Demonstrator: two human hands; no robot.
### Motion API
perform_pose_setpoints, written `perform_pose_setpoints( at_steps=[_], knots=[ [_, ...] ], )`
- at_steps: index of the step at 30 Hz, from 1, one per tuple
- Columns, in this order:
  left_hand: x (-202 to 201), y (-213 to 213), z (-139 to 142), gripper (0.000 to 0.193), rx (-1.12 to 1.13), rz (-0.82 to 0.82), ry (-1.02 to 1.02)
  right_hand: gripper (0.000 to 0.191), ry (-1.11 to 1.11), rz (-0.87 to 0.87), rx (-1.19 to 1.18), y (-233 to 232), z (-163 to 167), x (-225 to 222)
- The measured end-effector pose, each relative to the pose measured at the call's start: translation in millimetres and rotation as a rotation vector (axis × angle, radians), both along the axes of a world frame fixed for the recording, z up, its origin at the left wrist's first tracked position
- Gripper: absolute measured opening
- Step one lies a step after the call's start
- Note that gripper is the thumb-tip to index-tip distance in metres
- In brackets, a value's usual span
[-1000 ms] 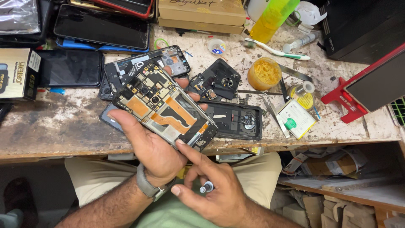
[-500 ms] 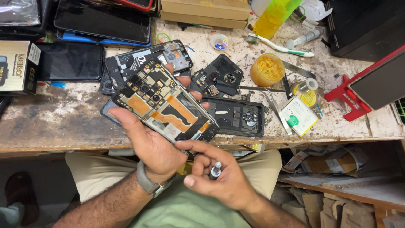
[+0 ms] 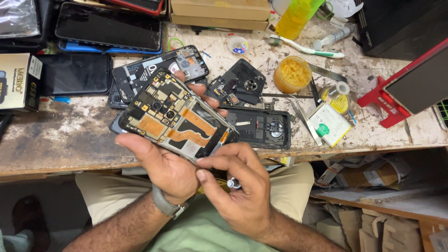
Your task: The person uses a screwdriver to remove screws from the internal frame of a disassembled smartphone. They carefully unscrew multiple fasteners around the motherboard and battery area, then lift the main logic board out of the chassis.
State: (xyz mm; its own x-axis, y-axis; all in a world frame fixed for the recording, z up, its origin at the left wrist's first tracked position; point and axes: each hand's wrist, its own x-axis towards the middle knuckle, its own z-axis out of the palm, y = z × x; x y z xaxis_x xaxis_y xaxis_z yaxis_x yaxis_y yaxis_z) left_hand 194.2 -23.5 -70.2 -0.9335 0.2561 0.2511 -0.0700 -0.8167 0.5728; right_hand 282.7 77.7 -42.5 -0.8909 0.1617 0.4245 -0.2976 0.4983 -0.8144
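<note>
Worn bench (image 3: 70, 144): left hand (image 3: 163, 163) w/ opened phone (image 3: 177, 116).

Opened phone (image 3: 179, 119): underside and near lower corner hidden by the left hand (image 3: 165, 163) and by the right hand (image 3: 242, 189) touching its edge. Small metal-tipped tool (image 3: 232, 183): all but its tip buried in the right hand's grip; kind cannot be told. Back cover (image 3: 263, 128), just beyond the right grip: left end hidden behind the phone. Red stand (image 3: 396, 95), far right of both grips: cut by the picture's edge. Yellow-green bottle (image 3: 298, 16), well beyond the grips: top cut off.
</note>
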Motion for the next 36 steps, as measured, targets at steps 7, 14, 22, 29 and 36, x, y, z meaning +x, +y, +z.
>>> perform_pose_setpoints(
  at_steps=[7,14,22,29,36],
  knots=[
    [-3.5,-4.1,2.3,0.111,0.084,-0.024,0.002,0.038,0.270,0.129,0.390,5.9,-5.1,-4.0],
    [-11.0,-7.9,10.3,0.103,0.141,-0.056,-0.107,0.061,0.286,0.268,0.565,21.3,-10.9,-3.6],
    [-14.4,-8.5,16.1,0.097,0.048,-0.087,-0.132,0.080,0.145,0.387,0.408,26.3,1.4,-11.7],
    [-19.3,-9.0,7.6,0.094,0.168,-0.163,-0.216,0.082,0.189,0.391,0.592,25.2,4.3,-13.6],
    [-18.7,-10.1,13.1,0.093,0.167,-0.142,-0.249,0.075,0.145,0.402,0.511,24.3,6.3,-14.8]
  ],
)
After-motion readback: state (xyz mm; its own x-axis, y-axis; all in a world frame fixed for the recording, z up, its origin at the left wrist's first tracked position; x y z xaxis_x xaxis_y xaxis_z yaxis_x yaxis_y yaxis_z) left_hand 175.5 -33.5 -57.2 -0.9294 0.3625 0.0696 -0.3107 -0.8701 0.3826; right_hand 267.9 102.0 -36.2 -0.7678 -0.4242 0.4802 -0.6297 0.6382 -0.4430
